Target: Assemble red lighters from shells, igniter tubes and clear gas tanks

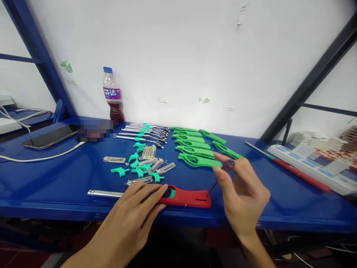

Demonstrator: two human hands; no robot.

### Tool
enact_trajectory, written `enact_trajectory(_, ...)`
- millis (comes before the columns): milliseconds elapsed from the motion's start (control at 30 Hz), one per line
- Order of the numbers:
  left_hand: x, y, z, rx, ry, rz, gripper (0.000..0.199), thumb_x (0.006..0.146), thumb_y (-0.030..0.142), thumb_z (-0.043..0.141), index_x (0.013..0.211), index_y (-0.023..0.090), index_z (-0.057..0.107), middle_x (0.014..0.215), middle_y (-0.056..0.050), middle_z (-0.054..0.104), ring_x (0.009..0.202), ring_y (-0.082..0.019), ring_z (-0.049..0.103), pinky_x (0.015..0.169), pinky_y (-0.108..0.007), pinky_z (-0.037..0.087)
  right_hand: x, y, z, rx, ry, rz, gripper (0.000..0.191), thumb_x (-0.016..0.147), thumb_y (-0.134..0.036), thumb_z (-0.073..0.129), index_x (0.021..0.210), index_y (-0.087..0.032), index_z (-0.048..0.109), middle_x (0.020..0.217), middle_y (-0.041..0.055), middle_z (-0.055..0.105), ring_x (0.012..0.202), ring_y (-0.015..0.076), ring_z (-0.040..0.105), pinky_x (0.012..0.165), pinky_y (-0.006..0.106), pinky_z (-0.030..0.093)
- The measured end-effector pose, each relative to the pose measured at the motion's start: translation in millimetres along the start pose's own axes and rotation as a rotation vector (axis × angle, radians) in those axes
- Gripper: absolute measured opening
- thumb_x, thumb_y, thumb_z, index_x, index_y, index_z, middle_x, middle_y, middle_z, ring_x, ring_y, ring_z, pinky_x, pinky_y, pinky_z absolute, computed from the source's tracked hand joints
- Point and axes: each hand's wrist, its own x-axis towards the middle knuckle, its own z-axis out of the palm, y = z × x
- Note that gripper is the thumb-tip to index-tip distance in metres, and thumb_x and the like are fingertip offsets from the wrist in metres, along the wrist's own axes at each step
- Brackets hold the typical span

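A red lighter (192, 198) with a silver metal tube lies flat near the table's front edge, its tube pointing left. My left hand (136, 212) rests over its middle, fingers closed around it and pressing it to the table. Between the thumb and fingers of my right hand (242, 193) is a small screwdriver (229, 164) with a dark translucent handle. Its thin shaft slants down, and the tip meets the right end of the red body. Green trigger parts (173, 193) show inside the lighter's loop. My left hand hides part of the lighter.
Behind lie several green handle shells (195, 150), metal tubes with wires (134, 136), teal pieces (119, 171) and clear fuel tanks (141, 180). A phone (51, 137) and a bottle (113, 96) stand at the left back. Another red lighter (301, 173) rests beside a white power strip (315, 167).
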Motion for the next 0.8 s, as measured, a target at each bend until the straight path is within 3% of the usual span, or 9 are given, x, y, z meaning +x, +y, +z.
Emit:
enact_trajectory(100,-1.2,-0.6,1.1,0.002,0.005,0.002,0.036,0.112,0.028,0.049,0.146,0.024,0.057,0.13,-0.004,0.076,0.113,-0.026,0.073,0.103,-0.049,0.059,0.2,1.6,1.5,0.013,0.095,0.003,0.042,0.091,-0.017,0.082,0.13,-0.031,0.073,0.098,-0.0005,0.069,0.078,0.0152,0.059,0.075,0.035,0.052)
enact_trajectory(167,-1.6,-0.8,1.4,0.002,0.003,0.001,0.036,0.112,0.029,0.049,0.147,0.024,0.056,0.131,-0.004,0.076,0.113,-0.026,0.073,0.104,-0.049,0.058,0.7,2.4,2.4,0.027,0.118,-0.027,0.041,0.09,-0.015,0.081,0.127,-0.03,0.073,0.096,-0.0008,0.069,0.077,0.015,0.059,0.075,0.035,0.054)
enact_trajectory(333,-0.7,-0.1,-0.2,-0.01,0.003,0.002,0.036,0.112,0.028,0.05,0.147,0.024,0.057,0.13,-0.005,0.076,0.112,-0.027,0.073,0.103,-0.051,0.059,2.3,2.2,2.4,0.019,0.107,-0.072,0.039,0.091,-0.012,0.078,0.125,-0.03,0.074,0.097,-0.0003,0.07,0.076,0.0155,0.06,0.073,0.035,0.055)
enact_trajectory(467,-0.4,0.2,-0.4,-0.012,0.006,-0.008,0.035,0.112,0.028,0.049,0.145,0.023,0.059,0.129,-0.006,0.076,0.113,-0.027,0.073,0.101,-0.051,0.06,-0.1,2.5,0.6,0.059,0.085,-0.03,0.037,0.095,-0.012,0.074,0.126,-0.031,0.075,0.101,0.0003,0.071,0.08,0.0157,0.064,0.078,0.037,0.058)
enact_trajectory(700,-3.1,-0.8,2.1,-0.017,0.004,-0.016,0.037,0.111,0.03,0.051,0.147,0.024,0.058,0.131,-0.005,0.076,0.115,-0.027,0.072,0.103,-0.05,0.059,-5.7,3.2,0.9,0.086,0.029,-0.002,0.031,0.102,-0.015,0.065,0.127,-0.031,0.074,0.105,0.0012,0.075,0.079,0.0172,0.073,0.069,0.035,0.058)
enact_trajectory(800,-3.0,-0.8,2.0,-0.02,0.01,-0.013,0.037,0.111,0.028,0.052,0.146,0.024,0.058,0.131,-0.005,0.075,0.115,-0.027,0.072,0.104,-0.05,0.058,-7.0,2.5,0.8,0.093,-0.002,0.019,0.029,0.106,-0.016,0.058,0.127,-0.03,0.072,0.109,0.0021,0.075,0.084,0.0168,0.074,0.071,0.034,0.058)
